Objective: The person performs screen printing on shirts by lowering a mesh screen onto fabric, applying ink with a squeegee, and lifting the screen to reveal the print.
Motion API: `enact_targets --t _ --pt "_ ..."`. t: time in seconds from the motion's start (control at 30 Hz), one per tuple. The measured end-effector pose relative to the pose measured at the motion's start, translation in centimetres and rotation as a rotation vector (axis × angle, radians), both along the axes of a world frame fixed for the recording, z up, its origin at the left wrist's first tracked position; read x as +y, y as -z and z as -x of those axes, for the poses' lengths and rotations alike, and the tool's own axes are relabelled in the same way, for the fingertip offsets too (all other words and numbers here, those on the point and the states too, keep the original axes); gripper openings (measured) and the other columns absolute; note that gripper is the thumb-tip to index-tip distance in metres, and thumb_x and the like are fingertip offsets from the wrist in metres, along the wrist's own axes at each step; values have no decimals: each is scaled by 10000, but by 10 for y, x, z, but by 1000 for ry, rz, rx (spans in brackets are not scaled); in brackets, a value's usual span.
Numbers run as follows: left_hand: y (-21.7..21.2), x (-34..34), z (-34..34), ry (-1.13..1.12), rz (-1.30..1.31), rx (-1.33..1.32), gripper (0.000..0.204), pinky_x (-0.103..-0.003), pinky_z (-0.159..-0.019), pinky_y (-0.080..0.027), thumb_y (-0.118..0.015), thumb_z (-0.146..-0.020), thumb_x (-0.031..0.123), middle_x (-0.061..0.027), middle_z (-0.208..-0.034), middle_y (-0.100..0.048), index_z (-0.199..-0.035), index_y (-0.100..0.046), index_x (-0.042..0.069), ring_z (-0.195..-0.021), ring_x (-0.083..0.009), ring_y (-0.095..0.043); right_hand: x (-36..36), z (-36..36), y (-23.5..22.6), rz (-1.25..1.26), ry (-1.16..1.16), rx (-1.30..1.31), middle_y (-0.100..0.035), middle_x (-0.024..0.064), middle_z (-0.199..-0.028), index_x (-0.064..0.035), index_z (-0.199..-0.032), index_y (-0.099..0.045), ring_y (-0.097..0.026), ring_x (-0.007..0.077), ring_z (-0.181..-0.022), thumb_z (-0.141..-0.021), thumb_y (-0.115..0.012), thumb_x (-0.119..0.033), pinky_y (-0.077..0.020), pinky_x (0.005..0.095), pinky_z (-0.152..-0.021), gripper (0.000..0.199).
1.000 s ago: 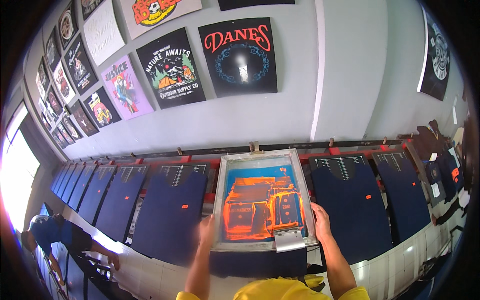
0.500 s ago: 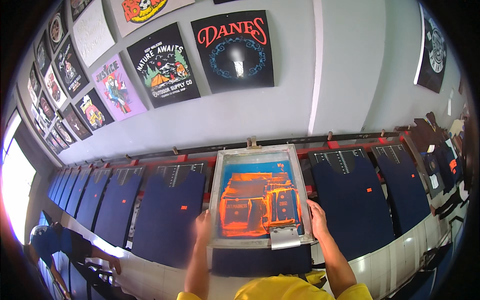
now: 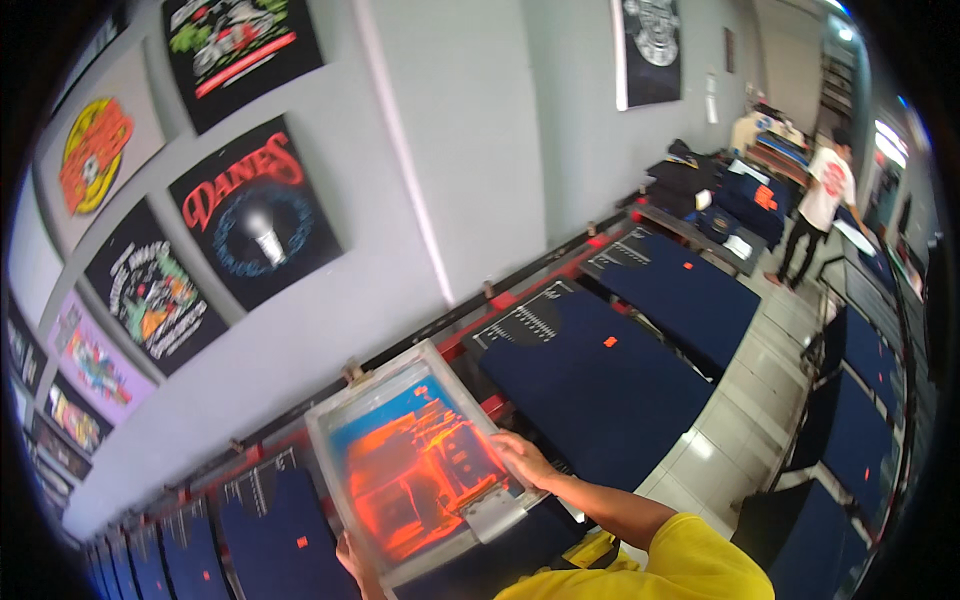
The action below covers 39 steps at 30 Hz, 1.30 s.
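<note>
Between my hands is a screen printing frame [image 3: 372, 384] with a pale rim, tilted in the head view. Its blue mesh [image 3: 375, 408] is smeared with bright orange ink [image 3: 400, 490]. A squeegee [image 3: 494, 513] with a light, flat body lies at the near right corner of the screen. My right hand [image 3: 522, 463] is closed on the frame's right side. On the opposite side, my left hand [image 3: 355, 562] grips the left rim; its wrist runs out at the lower edge. Dark navy fabric [image 3: 515, 560] shows beneath and in front of the frame.
Navy shirts on boards, each with a small orange print, line the rack on both sides, such as one shirt [image 3: 610, 380] at right. Folded garments [image 3: 745, 200] are piled beyond. A person [image 3: 828, 190] stands in the tiled aisle [image 3: 705, 430]. Another row of boards [image 3: 845, 440] runs at far right.
The view has swung right and tilted, bringing the aisle and a person in a white shirt into sight. Both hands still hold the frame, which now sits lower and further left in the picture.
</note>
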State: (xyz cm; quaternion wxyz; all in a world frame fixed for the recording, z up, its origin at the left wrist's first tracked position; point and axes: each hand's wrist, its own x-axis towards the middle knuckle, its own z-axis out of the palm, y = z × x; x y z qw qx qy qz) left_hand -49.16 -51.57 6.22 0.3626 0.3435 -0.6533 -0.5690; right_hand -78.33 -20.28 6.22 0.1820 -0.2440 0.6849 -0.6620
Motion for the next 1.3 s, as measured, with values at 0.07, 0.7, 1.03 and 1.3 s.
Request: enact_targets --t 0.07,0.7,1.03,1.3 --pt "14 -6 -1 -12 2 27 341 -280 -532 -314 -527 -1002 298 55 -676 -496 -847 -620 9 -596 -70 -409 -2 -3 -8 -53 7 51 -411 169 -1496 -28 -1346 -546 -311 228 -1447 -996 -532 -246 -244 345 -1177 413" --pt "-49 131 -25 -235 395 -82 347 -316 -562 -484 -523 -995 317 -96 -799 -660 -970 -672 5 -622 -196 -601 -5 -12 -5 90 305 185 -610 163 -1208 -19 -1080 -652 -564 290 -1190 -932 -594 -153 -440 368 -1007 208" --pt "-62 227 5 246 -707 -200 528 -225 -440 -413 -473 -1005 482 -122 -895 -718 -1169 -634 6 -522 -95 -529 -1 -12 -7 71 261 108 -583 176 -1249 -16 -1061 -662 -567 295 -1178 -954 -568 -167 -437 393 -1002 207" --pt "2 189 -5 664 215 -494 378 -296 -618 -485 -459 -1036 295 -114 -982 -724 -1136 -635 -24 -677 -167 -591 14 -19 -44 -222 -11 659 -576 160 -1284 -33 -1151 -623 -481 357 -1264 -885 -677 -298 -393 449 -1055 379"
